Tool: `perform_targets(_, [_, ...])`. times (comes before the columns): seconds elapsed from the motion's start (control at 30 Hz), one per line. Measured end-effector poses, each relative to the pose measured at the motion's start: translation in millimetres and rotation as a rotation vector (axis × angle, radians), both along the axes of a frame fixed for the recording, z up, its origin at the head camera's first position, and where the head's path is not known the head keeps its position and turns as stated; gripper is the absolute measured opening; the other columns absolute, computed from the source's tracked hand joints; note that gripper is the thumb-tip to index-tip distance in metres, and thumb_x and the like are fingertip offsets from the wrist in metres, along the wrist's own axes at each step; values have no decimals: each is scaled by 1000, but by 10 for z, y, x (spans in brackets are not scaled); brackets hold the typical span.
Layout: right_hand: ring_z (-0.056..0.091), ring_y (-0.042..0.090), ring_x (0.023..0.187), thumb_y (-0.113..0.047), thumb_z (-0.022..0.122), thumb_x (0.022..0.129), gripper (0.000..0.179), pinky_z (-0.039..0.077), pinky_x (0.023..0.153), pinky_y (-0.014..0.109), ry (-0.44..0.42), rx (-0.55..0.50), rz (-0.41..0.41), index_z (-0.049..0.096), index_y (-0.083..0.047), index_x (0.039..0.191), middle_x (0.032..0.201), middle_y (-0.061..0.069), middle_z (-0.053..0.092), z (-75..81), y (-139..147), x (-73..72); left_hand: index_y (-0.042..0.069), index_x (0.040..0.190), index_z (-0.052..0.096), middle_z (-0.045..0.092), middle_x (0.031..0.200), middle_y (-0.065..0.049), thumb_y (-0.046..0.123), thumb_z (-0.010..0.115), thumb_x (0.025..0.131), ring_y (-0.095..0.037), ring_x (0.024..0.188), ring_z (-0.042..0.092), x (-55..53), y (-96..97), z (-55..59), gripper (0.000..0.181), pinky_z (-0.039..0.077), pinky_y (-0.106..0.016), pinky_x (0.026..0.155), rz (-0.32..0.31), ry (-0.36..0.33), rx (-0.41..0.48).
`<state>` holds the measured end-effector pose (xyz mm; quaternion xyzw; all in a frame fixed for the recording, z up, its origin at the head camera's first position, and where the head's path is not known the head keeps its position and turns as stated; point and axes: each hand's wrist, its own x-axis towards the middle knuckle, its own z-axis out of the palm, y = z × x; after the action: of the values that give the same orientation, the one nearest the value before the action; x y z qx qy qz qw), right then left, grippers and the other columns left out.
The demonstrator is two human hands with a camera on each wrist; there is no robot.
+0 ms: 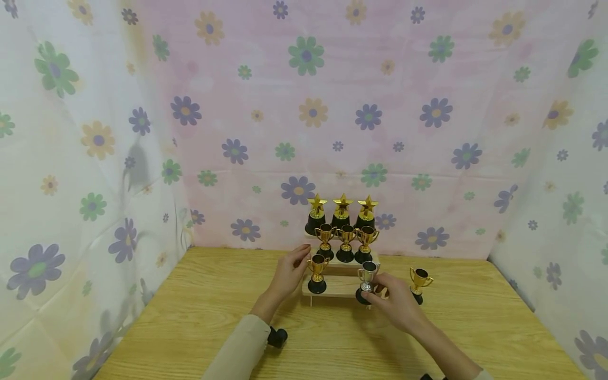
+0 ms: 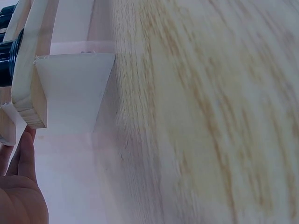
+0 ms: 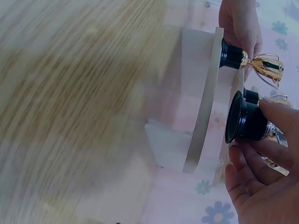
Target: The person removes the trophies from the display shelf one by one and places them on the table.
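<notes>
My right hand [image 1: 396,302] pinches a small silver trophy cup [image 1: 367,275] by its black base [image 3: 252,122], at the right end of the stand's lowest step [image 1: 339,285]. In the right wrist view, the underside of that base shows, a little off the board. A gold trophy cup [image 1: 317,270] stands on the left part of the same step. My left hand [image 1: 288,273] is at the stand's left side, fingers [image 2: 28,151] fairly straight, with their tips right at the wooden board's end [image 2: 38,109]. Part of the left hand is hidden behind the boards in the left wrist view.
Behind, the middle step [image 1: 375,259] bears three gold cups [image 1: 345,240], and the top one three gold star trophies [image 1: 342,208]. Another gold cup [image 1: 420,282] stands on the table [image 1: 199,311] to the right. Flowered cloth [image 1: 266,79] encloses the table's back and sides.
</notes>
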<state>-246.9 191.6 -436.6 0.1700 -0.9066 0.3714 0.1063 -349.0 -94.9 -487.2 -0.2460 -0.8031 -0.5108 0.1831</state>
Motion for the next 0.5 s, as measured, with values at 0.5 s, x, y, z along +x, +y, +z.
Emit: perform_targets(0.5, [58,10,83,-18,80,90,9,49,69,26,30,19,-41,73,-14,95,89,-7,66,-92,252,1,-12,132,62,58,142,-25,0,59,103,-39,125,61,-19,10,-13,32,58,-45,92,2,26,-4])
